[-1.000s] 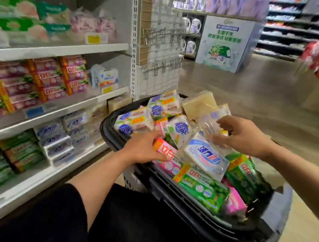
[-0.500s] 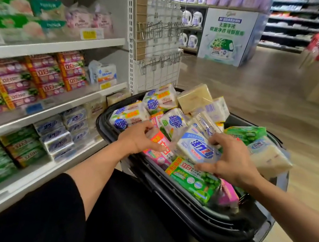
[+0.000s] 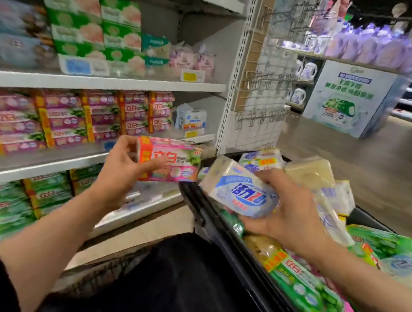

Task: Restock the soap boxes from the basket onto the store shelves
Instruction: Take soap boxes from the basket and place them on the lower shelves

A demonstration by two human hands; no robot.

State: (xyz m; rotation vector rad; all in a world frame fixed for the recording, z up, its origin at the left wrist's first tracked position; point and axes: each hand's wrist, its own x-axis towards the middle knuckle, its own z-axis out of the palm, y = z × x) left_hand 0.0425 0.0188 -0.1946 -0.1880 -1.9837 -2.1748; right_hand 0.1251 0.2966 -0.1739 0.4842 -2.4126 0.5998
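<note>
My left hand (image 3: 121,167) grips a pink soap box (image 3: 172,161) with an orange end, lifted in front of the middle shelf (image 3: 27,157) where matching pink boxes (image 3: 72,118) are stacked. My right hand (image 3: 289,215) holds a white and blue soap pack (image 3: 240,189) over the left rim of the black basket (image 3: 200,208). The basket is piled with several soap packs, among them a green pack (image 3: 305,288) and a pale yellow bar (image 3: 308,170).
Green soap boxes (image 3: 2,204) fill the shelf below, green and peach packs (image 3: 91,23) the shelf above. A white pegboard end panel (image 3: 262,89) with wire hooks stands behind the basket. A detergent display (image 3: 348,96) stands across the wooden aisle floor (image 3: 356,171).
Both hands have lifted out of the basket: the left raised a pink box toward the shelves, the right picked up the white and blue pack. The view swung left and up toward the shelves.
</note>
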